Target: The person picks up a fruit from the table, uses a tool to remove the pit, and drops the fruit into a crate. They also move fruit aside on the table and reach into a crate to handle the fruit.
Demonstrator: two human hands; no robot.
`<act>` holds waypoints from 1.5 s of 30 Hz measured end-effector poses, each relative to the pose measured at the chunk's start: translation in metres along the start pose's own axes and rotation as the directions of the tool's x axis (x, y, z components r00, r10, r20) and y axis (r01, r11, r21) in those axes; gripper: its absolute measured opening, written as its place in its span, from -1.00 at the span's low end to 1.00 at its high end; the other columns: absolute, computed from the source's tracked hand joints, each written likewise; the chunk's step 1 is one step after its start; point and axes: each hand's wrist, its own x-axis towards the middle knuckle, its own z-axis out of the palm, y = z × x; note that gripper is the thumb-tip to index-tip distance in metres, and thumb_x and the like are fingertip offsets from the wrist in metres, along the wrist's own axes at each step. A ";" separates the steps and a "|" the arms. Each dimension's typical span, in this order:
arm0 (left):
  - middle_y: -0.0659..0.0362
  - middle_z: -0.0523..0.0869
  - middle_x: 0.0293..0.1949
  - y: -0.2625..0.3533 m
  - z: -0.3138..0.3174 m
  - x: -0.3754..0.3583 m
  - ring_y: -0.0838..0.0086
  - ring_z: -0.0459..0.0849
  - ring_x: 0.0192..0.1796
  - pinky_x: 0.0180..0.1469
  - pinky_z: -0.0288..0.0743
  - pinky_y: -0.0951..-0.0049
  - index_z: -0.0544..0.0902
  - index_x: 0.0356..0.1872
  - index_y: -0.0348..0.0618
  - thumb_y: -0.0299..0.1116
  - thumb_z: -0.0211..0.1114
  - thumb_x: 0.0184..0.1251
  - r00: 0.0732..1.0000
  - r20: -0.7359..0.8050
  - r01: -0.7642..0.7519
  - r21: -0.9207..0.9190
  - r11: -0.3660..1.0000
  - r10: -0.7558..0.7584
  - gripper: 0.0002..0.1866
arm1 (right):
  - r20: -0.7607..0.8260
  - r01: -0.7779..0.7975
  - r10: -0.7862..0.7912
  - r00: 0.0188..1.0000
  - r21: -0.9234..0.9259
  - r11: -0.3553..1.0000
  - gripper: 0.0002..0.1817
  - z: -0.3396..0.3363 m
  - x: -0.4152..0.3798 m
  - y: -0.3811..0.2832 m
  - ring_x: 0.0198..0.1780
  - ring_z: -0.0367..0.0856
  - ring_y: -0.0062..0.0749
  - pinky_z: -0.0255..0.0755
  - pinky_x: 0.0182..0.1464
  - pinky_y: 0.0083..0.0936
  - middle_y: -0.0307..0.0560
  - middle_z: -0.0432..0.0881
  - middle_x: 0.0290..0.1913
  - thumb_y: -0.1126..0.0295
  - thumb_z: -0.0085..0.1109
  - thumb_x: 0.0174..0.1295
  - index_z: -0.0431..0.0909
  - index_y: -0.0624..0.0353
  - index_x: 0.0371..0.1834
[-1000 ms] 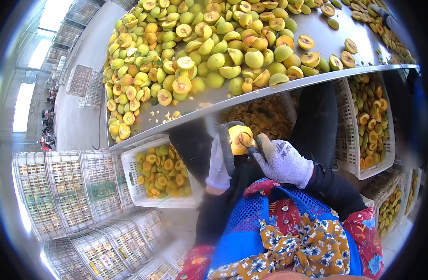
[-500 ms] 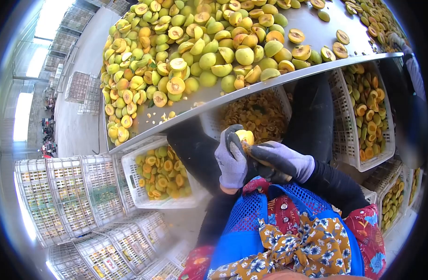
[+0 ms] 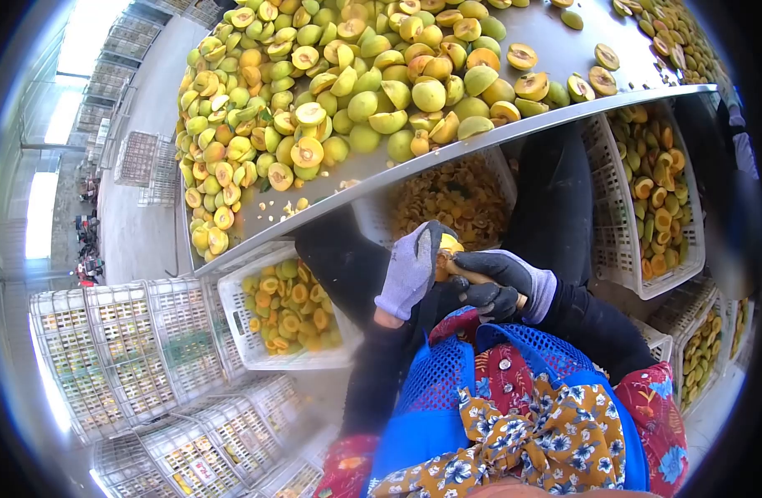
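Note:
A yellow stone fruit half (image 3: 450, 244), much like a peach or apricot, is held in the closed fingers of my left hand (image 3: 409, 272), which wears a lilac and black glove. From the right, my right hand (image 3: 507, 284), gloved alike, grips a wooden-handled tool (image 3: 522, 301). The tool's working end meets the fruit and is hidden among the fingers. Both hands are together above my lap. Beneath the table edge, just beyond them, a crate (image 3: 514, 178) contains peelings or small fruit scraps.
Many fruit halves (image 3: 362, 106) are heaped on the metal table (image 3: 555, 37). White crates of halves stand at my left (image 3: 252, 358) and right (image 3: 601, 199). More crates (image 3: 123, 349) are stacked at far left. Another person's sleeve (image 3: 744, 153) shows at the right edge.
My left hand has turned and tilted over the fruit, so less of it shows. My right fingers have curled closer together, and more of the wooden handle is visible.

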 end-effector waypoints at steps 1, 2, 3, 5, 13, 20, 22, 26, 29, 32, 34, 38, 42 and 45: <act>0.02 0.74 -0.32 0.000 -0.002 0.004 0.30 0.73 -0.23 -0.13 0.54 0.35 0.67 -0.17 -0.29 -0.18 0.02 0.59 0.995 0.073 0.072 -0.091 0.993 -0.065 -0.62 | 0.001 -0.004 0.004 1.000 -0.009 1.000 -0.64 -0.003 0.001 -0.001 -0.80 0.24 -0.73 0.15 -0.79 -0.83 -0.30 0.34 -0.65 0.04 -0.05 0.52 0.47 0.14 -0.01; 0.03 0.74 -0.31 0.001 -0.003 0.007 0.32 0.73 -0.22 -0.12 0.55 0.37 0.67 -0.16 -0.30 -0.18 0.02 0.58 0.981 0.150 0.150 -0.179 0.972 -0.124 -0.63 | -0.002 -0.010 0.010 1.000 -0.017 1.000 -0.63 -0.006 0.001 -0.001 -0.80 0.24 -0.73 0.15 -0.79 -0.83 -0.30 0.34 -0.65 0.04 -0.05 0.51 0.47 0.14 -0.01; 0.06 0.74 -0.29 0.001 -0.003 0.009 0.36 0.72 -0.21 -0.11 0.55 0.39 0.67 -0.15 -0.30 -0.18 0.02 0.58 0.968 0.183 0.225 -0.318 0.921 -0.174 -0.63 | -0.006 -0.017 0.017 1.000 -0.025 1.000 -0.62 -0.008 0.001 -0.001 -0.80 0.24 -0.73 0.15 -0.79 -0.82 -0.30 0.35 -0.65 0.03 -0.05 0.51 0.47 0.15 -0.01; 0.11 0.73 -0.25 0.002 -0.003 0.012 0.43 0.71 -0.18 -0.08 0.56 0.44 0.66 -0.13 -0.30 -0.17 0.03 0.59 0.932 0.264 0.359 -0.561 0.746 -0.250 -0.62 | -0.053 0.093 -0.098 0.994 -0.093 0.991 -0.60 -0.005 0.004 0.003 -0.81 0.26 -0.71 0.15 -0.80 -0.78 -0.29 0.40 -0.65 0.01 -0.01 0.49 0.47 0.18 -0.11; 0.12 0.73 -0.33 -0.006 0.012 -0.004 0.49 0.68 -0.25 -0.12 0.53 0.45 0.69 -0.18 -0.30 -0.03 -0.05 0.63 0.990 -0.088 0.099 -0.087 0.991 -0.106 -0.48 | -0.167 0.095 -0.136 0.977 -0.234 0.968 -0.58 0.004 0.007 -0.001 -0.82 0.27 -0.70 0.16 -0.81 -0.75 -0.30 0.42 -0.66 0.00 0.02 0.47 0.47 0.20 -0.19; 0.12 0.74 -0.33 0.014 0.004 0.011 0.50 0.68 -0.26 -0.13 0.53 0.45 0.70 -0.20 -0.29 -0.03 -0.06 0.64 0.955 0.087 0.294 -0.376 0.879 -0.282 -0.48 | -0.018 0.008 -0.008 1.000 0.024 1.000 -0.61 -0.006 0.003 -0.007 -0.83 0.27 -0.71 0.17 -0.82 -0.76 -0.30 0.39 -0.67 0.04 -0.01 0.49 0.45 0.22 -0.17; 0.12 0.74 -0.31 0.011 0.008 0.011 0.50 0.68 -0.25 -0.12 0.53 0.46 0.69 -0.19 -0.29 -0.04 -0.06 0.64 0.961 0.058 0.262 -0.494 0.829 -0.269 -0.49 | 0.008 0.014 -0.014 1.000 0.029 0.999 -0.60 -0.004 0.001 -0.008 -0.83 0.27 -0.70 0.18 -0.82 -0.76 -0.29 0.39 -0.67 0.05 -0.02 0.50 0.45 0.23 -0.17; 0.11 0.73 -0.24 -0.007 0.030 0.009 0.46 0.69 -0.23 -0.09 0.55 0.47 0.66 -0.10 -0.27 -0.08 -0.05 0.64 0.940 -0.032 0.225 -0.695 0.683 -0.341 -0.54 | 0.078 0.167 -0.160 0.984 -0.091 0.982 -0.59 0.019 0.007 0.007 -0.84 0.28 -0.67 0.18 -0.83 -0.75 -0.25 0.40 -0.68 0.04 -0.05 0.51 0.44 0.25 -0.16; 0.08 0.72 -0.19 -0.008 0.014 0.002 0.38 0.70 -0.18 -0.06 0.56 0.44 0.61 0.03 -0.28 -0.19 0.08 0.56 0.942 -0.297 -0.131 0.101 0.986 0.156 -0.66 | 0.212 0.237 -0.215 0.953 -0.084 0.968 -0.55 0.023 0.008 -0.006 -0.84 0.29 -0.64 0.19 -0.84 -0.73 -0.19 0.39 -0.68 0.02 -0.12 0.53 0.43 0.27 -0.12; 0.15 0.66 -0.23 -0.022 -0.035 -0.025 0.35 0.65 -0.27 -0.16 0.57 0.41 0.53 0.11 -0.28 -0.24 0.14 0.53 0.842 -0.437 0.263 -0.179 0.948 -0.316 -0.67 | 0.075 0.346 -0.340 0.937 -0.089 0.934 -0.55 0.015 -0.004 -0.027 -0.84 0.26 -0.66 0.20 -0.82 -0.72 -0.24 0.38 -0.67 0.00 -0.16 0.54 0.43 0.24 -0.12; 0.15 0.63 -0.15 -0.006 -0.075 -0.035 0.35 0.64 -0.11 -0.04 0.56 0.39 0.54 0.07 -0.32 -0.20 0.22 0.49 0.515 -0.515 0.443 -0.524 0.728 -0.685 -0.63 | 0.011 0.390 -0.391 0.920 -0.104 0.915 -0.56 0.006 -0.009 -0.035 -0.84 0.23 -0.66 0.17 -0.80 -0.74 -0.24 0.38 -0.67 0.01 -0.14 0.54 0.43 0.24 -0.12; -0.27 0.45 0.27 -0.058 -0.155 -0.084 -0.12 0.52 0.23 0.25 0.43 0.09 0.40 0.32 -0.26 -0.06 0.18 0.41 0.522 -0.763 0.853 0.459 0.248 -0.381 -0.40 | -0.181 0.347 -0.451 0.874 -0.418 0.840 -0.54 0.007 -0.009 -0.037 -0.81 0.24 -0.66 0.15 -0.76 -0.71 -0.26 0.40 -0.65 -0.02 -0.12 0.53 0.47 0.23 -0.07; -0.36 0.31 0.33 -0.083 -0.207 -0.030 -0.22 0.43 0.29 0.30 0.36 0.03 0.40 0.33 -0.25 -0.04 0.20 0.39 0.692 -0.688 0.720 0.636 0.277 -0.219 -0.37 | -0.288 0.235 -0.548 0.785 -0.680 0.694 -0.57 0.025 0.003 -0.030 -0.78 0.31 -0.67 0.16 -0.74 -0.76 -0.32 0.42 -0.63 -0.01 0.03 0.48 0.52 0.17 0.02; -0.36 0.31 0.34 -0.108 -0.216 0.060 -0.21 0.40 0.31 0.32 0.35 0.04 0.43 0.31 -0.24 -0.04 0.28 0.32 0.751 -0.607 0.645 0.589 0.486 -0.260 -0.36 | -0.241 0.250 -0.613 0.752 -0.757 0.604 -0.59 0.027 0.009 -0.024 -0.68 0.35 -0.71 0.19 -0.64 -0.76 -0.33 0.44 -0.58 -0.02 0.06 0.47 0.52 0.11 0.04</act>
